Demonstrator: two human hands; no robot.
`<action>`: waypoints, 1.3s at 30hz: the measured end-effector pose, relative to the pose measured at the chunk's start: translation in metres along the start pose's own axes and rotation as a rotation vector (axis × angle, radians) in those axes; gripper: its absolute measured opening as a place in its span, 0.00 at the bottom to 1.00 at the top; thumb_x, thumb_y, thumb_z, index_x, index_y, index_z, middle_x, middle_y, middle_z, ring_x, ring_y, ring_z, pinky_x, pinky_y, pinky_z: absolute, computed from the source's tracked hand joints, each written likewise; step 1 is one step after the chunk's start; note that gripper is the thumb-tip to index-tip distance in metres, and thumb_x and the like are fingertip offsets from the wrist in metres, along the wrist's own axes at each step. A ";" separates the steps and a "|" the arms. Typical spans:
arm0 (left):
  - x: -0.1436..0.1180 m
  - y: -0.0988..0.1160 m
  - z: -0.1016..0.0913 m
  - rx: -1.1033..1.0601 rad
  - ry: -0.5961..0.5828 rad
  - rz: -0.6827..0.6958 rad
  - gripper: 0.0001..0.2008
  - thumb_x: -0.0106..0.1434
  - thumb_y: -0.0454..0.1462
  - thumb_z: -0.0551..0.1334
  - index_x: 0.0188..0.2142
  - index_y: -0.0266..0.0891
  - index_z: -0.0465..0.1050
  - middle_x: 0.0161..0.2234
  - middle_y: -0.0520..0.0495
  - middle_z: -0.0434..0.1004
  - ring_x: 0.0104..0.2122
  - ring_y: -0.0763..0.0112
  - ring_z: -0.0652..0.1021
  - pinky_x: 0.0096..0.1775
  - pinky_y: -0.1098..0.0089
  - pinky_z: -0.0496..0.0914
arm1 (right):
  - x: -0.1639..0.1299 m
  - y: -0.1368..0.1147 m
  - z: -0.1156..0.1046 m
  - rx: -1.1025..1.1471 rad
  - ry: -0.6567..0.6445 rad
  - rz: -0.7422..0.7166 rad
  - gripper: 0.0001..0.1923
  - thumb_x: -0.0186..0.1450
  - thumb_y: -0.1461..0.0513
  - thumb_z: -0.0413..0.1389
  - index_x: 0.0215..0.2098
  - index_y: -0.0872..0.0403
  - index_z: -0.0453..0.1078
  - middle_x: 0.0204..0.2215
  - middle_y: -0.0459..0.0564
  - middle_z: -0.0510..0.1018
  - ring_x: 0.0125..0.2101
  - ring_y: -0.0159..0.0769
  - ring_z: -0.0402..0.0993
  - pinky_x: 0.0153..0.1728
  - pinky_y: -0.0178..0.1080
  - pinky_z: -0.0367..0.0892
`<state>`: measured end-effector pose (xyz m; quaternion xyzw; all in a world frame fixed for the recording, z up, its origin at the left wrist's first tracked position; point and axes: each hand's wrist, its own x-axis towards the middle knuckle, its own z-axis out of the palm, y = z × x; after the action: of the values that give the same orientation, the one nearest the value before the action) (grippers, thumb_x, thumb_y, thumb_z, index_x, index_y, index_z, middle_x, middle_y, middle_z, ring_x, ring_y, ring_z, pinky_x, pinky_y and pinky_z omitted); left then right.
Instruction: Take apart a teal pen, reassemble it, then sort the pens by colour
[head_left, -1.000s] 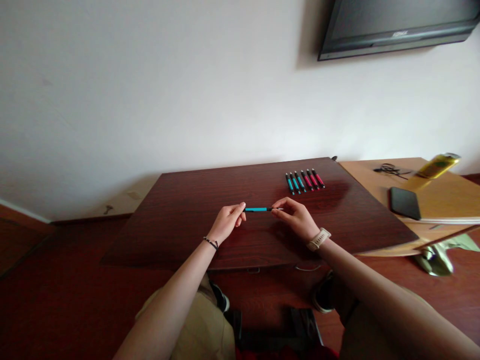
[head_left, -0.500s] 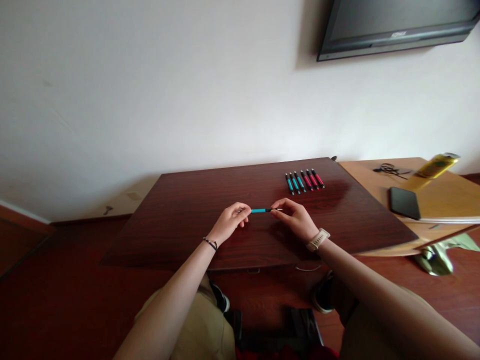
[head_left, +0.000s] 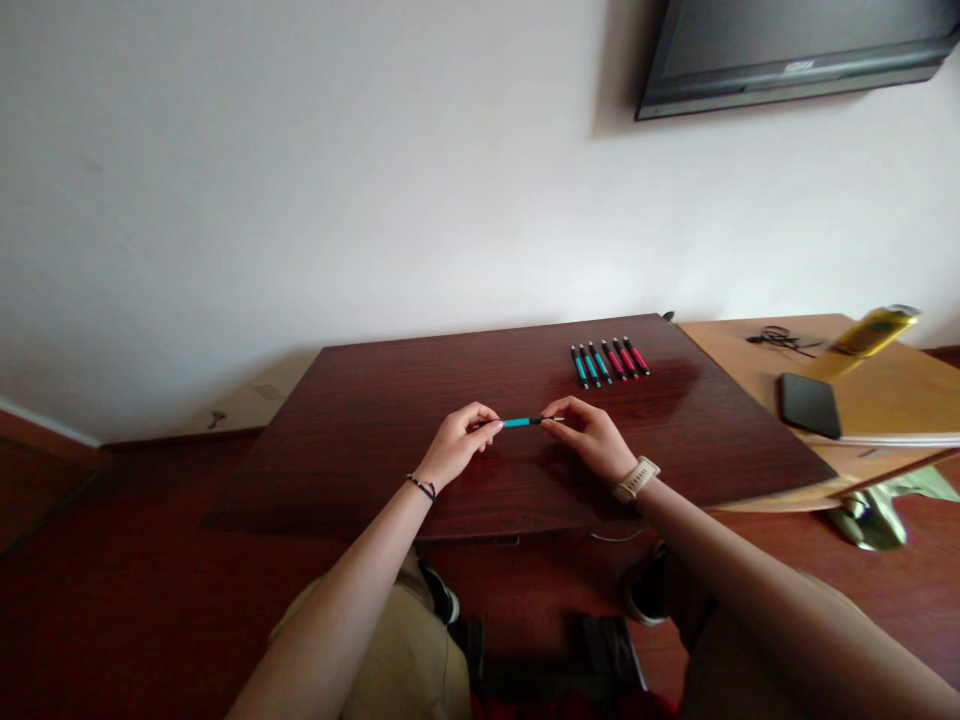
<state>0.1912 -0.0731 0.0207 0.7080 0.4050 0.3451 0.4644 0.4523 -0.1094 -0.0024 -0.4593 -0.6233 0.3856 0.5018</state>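
A blue and black pen (head_left: 516,423) lies level between my two hands, above the near half of the dark wooden table (head_left: 390,390). My left hand (head_left: 461,438) pinches its left end between thumb and fingers. At the pen's tip end, my right hand (head_left: 589,435) grips the black part, and a bit of the point shows past the fingertips. Farther back stand out two groups laid side by side in a row: blue pens (head_left: 591,367) on the left and pink pens (head_left: 625,358) on the right.
A lighter wooden cabinet (head_left: 915,400) adjoins the table on the right. On it are a black phone (head_left: 808,405), a dark cable (head_left: 780,340) and a yellow can (head_left: 874,330). A television (head_left: 795,60) hangs on the wall at upper right.
Both hands stay almost in place on the pen. The left fingers have shifted slightly along its end; the rows of pens have not moved.
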 end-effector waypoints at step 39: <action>-0.004 -0.003 0.010 -0.004 -0.244 0.065 0.13 0.72 0.45 0.60 0.47 0.38 0.74 0.37 0.46 0.79 0.37 0.67 0.78 0.46 0.66 0.72 | 0.001 -0.022 0.000 0.167 0.063 -0.031 0.17 0.70 0.47 0.61 0.47 0.49 0.75 0.44 0.52 0.83 0.38 0.40 0.80 0.40 0.41 0.75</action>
<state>0.1973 -0.0801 0.0140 0.7565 0.3217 0.2721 0.5001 0.4483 -0.1149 0.0188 -0.4180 -0.5799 0.4136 0.5638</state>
